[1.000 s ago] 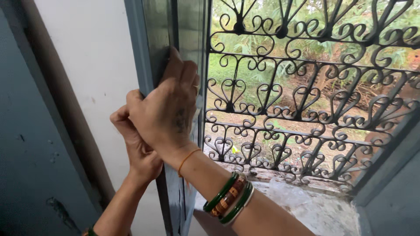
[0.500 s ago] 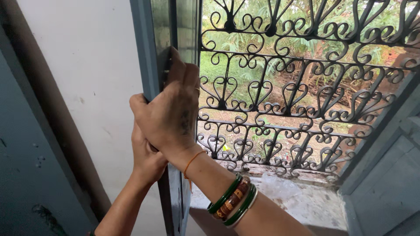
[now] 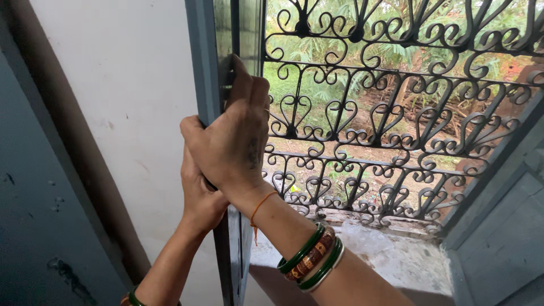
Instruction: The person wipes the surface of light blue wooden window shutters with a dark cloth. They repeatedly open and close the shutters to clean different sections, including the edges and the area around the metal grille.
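- Right hand (image 3: pixel 235 141) grasps the edge of the blue window shutter (image 3: pixel 204 68), fingers wrapped around it.
- Left hand (image 3: pixel 198 195) grips the same edge, just below.
- Iron grille (image 3: pixel 396 124) stands right.

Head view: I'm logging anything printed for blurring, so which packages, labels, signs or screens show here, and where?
None show: no package, label, sign or screen.
Both hands, left hand and right hand, grip the blue-grey wooden window shutter beside the black scrolled iron window grille.
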